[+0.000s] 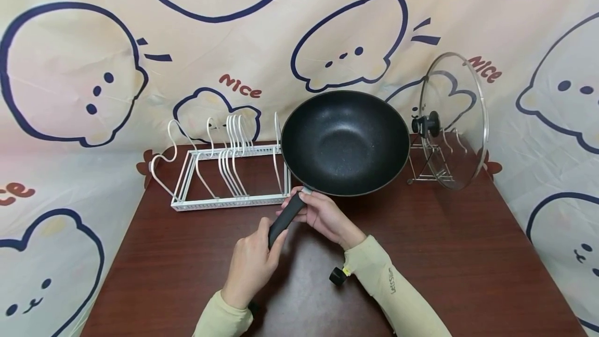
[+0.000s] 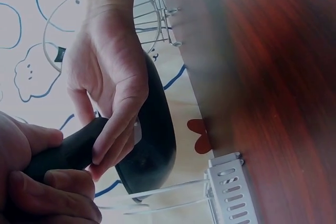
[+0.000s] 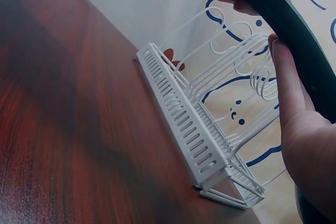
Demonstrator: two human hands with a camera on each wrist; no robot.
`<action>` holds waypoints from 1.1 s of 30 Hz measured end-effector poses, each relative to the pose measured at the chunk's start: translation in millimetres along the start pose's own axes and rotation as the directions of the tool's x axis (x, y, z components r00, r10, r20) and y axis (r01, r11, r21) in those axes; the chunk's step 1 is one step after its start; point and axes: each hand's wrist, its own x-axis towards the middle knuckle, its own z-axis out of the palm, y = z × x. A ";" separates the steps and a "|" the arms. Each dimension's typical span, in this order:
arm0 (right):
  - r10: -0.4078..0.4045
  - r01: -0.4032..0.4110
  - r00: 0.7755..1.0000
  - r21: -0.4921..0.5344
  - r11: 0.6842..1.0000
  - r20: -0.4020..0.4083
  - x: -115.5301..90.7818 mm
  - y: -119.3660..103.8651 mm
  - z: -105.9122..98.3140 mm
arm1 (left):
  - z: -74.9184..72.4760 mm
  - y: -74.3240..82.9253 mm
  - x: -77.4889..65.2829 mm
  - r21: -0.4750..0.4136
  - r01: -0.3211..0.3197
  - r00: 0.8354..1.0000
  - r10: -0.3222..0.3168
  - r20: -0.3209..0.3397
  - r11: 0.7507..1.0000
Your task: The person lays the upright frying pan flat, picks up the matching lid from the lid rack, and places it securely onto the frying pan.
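Note:
A black wok (image 1: 345, 142) is held up above the table, its dark inside facing me. My left hand (image 1: 252, 259) grips the end of its black handle (image 1: 286, 217). Close to where the handle meets the pan, my right hand (image 1: 325, 216) holds it from the right, with the thumb on top and the fingers beneath. In the left wrist view the left hand's fingers (image 2: 58, 198) curl around the handle. The right wrist view shows the right hand (image 3: 310, 135) below the handle, partly cut off by the frame.
Left of the wok stands a white dish rack (image 1: 234, 202) with several wire dividers. At the right a glass lid (image 1: 456, 113) with a black knob leans upright in a wire stand (image 1: 428, 177). A printed cloth (image 1: 281, 56) hangs behind the brown table (image 1: 178, 269).

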 end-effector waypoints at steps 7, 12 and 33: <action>0.017 -0.017 1.000 0.007 1.000 -0.011 0.0 4.5 -3.7 | 3.6 -2.7 -2.9 -0.002 0.002 1.000 -0.002 0.003 1.000; 0.022 -0.021 1.000 0.012 1.000 -0.020 -0.3 7.2 -5.7 | 5.7 -4.2 -3.7 0.000 0.006 1.000 -0.006 0.017 1.000; 0.032 -0.032 0.999 0.003 0.999 0.006 -0.8 17.0 -12.2 | 14.9 -11.3 -10.7 0.005 0.023 0.999 -0.023 0.038 1.000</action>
